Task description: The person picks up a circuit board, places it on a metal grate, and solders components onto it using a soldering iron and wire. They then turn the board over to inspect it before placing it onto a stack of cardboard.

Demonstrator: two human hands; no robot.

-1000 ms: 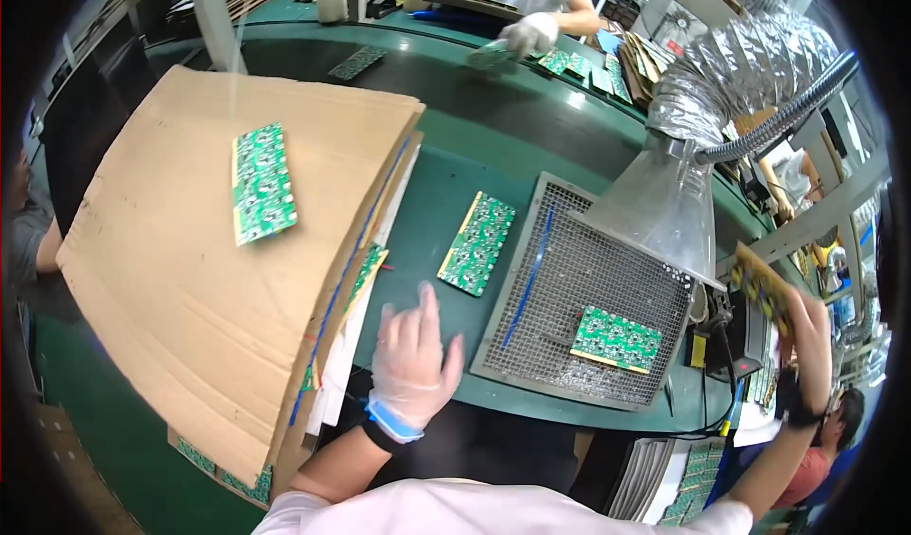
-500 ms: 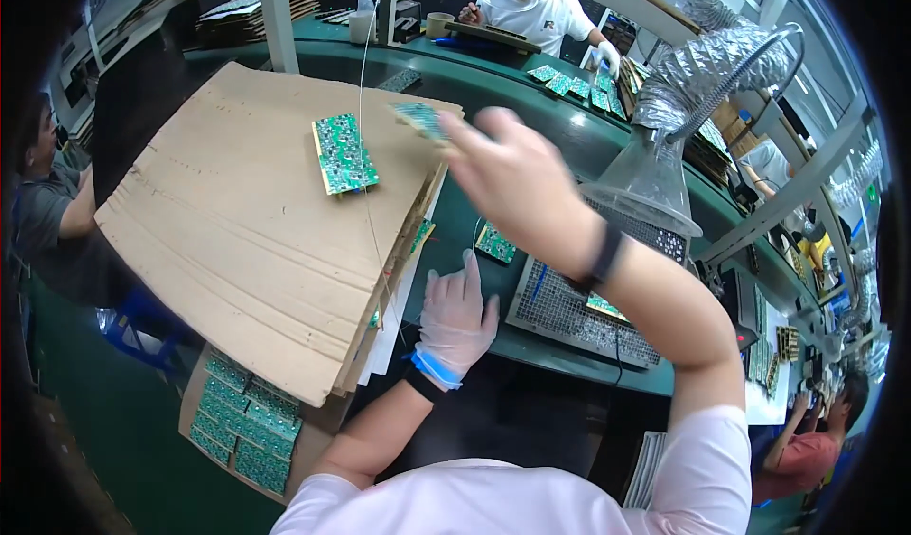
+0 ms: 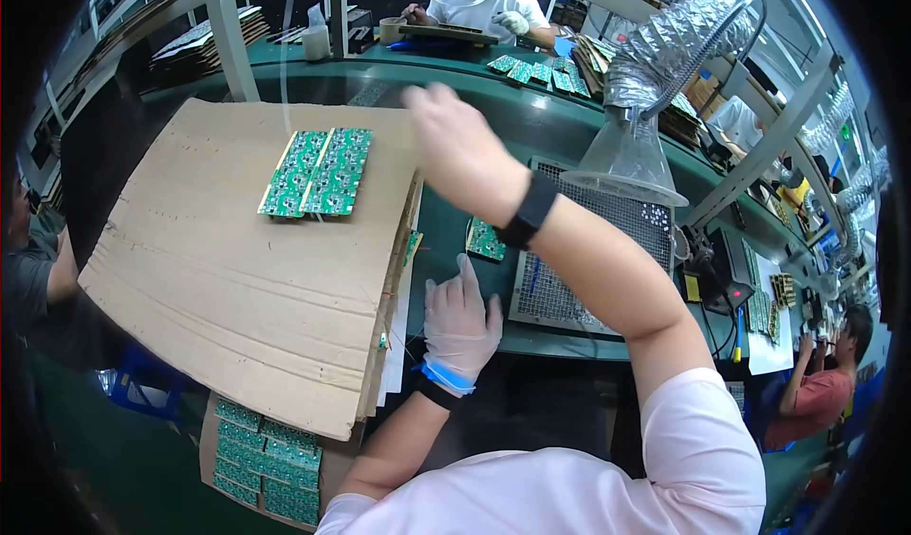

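Hands first: right hand [image 3: 460,150], bare, is blurred at the cardboard's 2 o'clock corner; no board shows in it, but finger spread and underside can't be told. Left hand [image 3: 462,317], gloved, sits just below centre at 6 o'clock, fingers loosely spread, nothing visible in its grasp; whether it presses on anything is unclear.

Green desk [image 3: 441,236] runs behind both. Big cardboard sheet [image 3: 228,288] fills the 9 o'clock side, topping a stack. Mesh tray [image 3: 560,293] lies at 3 o'clock, partly hidden by the right forearm, with a clear funnel [image 3: 612,146] over its far end at 2 o'clock.

Main change: half a second ago the right hand carried a board over the sheet's edge, one board lying there. Now two lie side by side at 10 o'clock: first board [image 3: 291,174], and newer board [image 3: 339,171] on its 3 o'clock side, long edges touching or nearly so. That placement looks finished, I'd judge.

Smallest visible piece: desk board [image 3: 486,241], part-covered by the right wrist, just off the left index fingertip at 1 o'clock.
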